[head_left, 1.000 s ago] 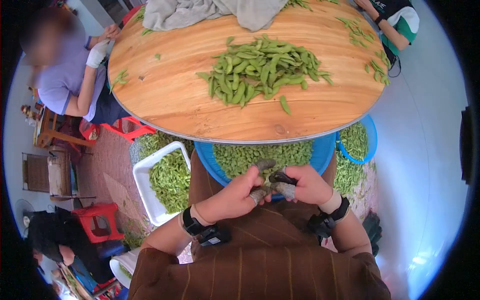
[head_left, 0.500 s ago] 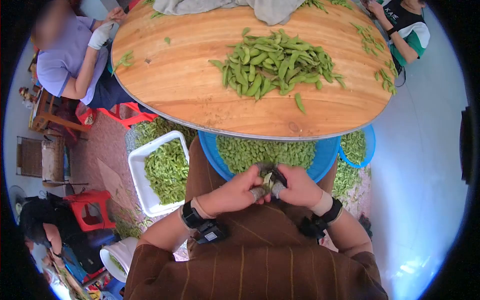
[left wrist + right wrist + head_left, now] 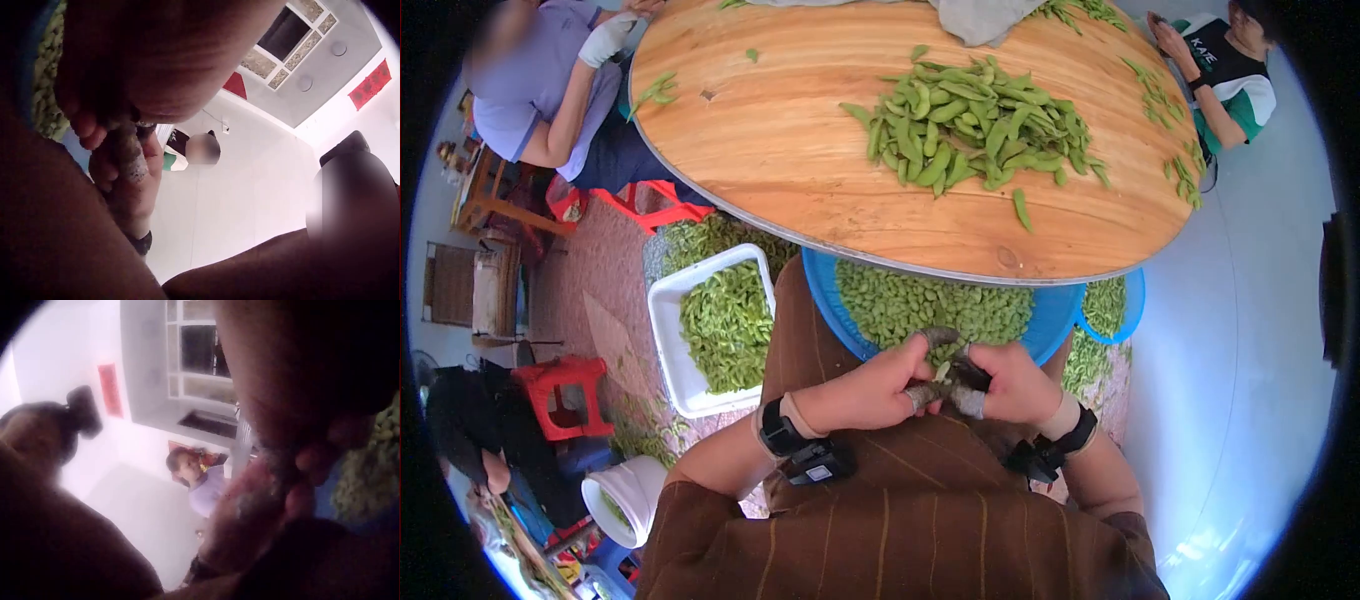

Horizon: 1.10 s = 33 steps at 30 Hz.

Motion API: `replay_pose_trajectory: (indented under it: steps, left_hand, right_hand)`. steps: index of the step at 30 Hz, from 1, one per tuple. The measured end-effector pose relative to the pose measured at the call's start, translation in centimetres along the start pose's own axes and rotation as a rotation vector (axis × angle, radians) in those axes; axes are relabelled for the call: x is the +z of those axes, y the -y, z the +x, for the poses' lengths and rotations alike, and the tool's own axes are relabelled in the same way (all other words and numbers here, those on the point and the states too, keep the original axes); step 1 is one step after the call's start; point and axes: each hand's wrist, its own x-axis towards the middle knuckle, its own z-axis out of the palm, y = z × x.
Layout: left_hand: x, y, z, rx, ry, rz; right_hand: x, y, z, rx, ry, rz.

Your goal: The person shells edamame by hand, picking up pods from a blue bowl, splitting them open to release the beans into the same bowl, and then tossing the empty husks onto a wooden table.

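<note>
In the head view my left hand (image 3: 878, 388) and right hand (image 3: 1018, 385) meet over my lap, at the near rim of a blue basin (image 3: 825, 290) of shelled green beans (image 3: 940, 300). Between their fingertips they pinch a small green edamame pod (image 3: 943, 372), mostly hidden by the fingers. Greyish wrappings cover several of the thumbs and fingers. Both wrist views are dark; the left one shows a wrapped finger (image 3: 132, 153) of the right hand against the left. A heap of unshelled edamame pods (image 3: 975, 125) lies on the round wooden table (image 3: 780, 150) ahead.
A white tub (image 3: 662, 330) of green pods or husks stands on the floor at the left, near a white bucket (image 3: 635, 490) and a red stool (image 3: 565, 395). Right of the basin is a smaller blue basket (image 3: 1138, 310). People sit at both sides of the table; a grey cloth (image 3: 980, 18) lies on it.
The head view has shifted, so the table and pod heap sit farther right. My hands stay together over the basin's rim; they drew closer, then parted slightly at the fingertips.
</note>
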Motion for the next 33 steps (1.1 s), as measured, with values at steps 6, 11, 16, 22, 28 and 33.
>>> replay_pose_trajectory:
  steps: [6, 11, 16, 22, 28, 33]
  left_hand:
    - [-0.2, 0.1, -0.9, -0.108, 0.023, -0.333]
    - [-4.1, 1.9, -6.3, -0.097, -0.435, 0.443]
    - [-5.8, 4.4, -10.7, -0.295, -0.942, 1.285]
    - [-4.9, 2.3, -9.8, -0.157, -0.729, 0.974]
    - [-3.3, 1.3, -3.9, 0.053, -0.605, 1.028]
    - [-4.8, 3.2, 0.0, -0.098, -0.605, 1.24]
  right_hand:
    - [0.0, -0.7, -0.3, 0.039, -0.047, -0.084]
    - [-1.6, -2.0, 0.7, 0.03, -0.26, -0.559]
    - [0.0, -2.1, 2.6, -0.094, -0.122, -0.589]
    - [0.4, -2.1, 3.4, -0.122, -0.122, -0.636]
    - [-0.2, -3.0, 1.5, -0.039, -0.367, -0.432]
    - [-0.1, -2.7, -0.4, 0.117, -0.377, -0.246]
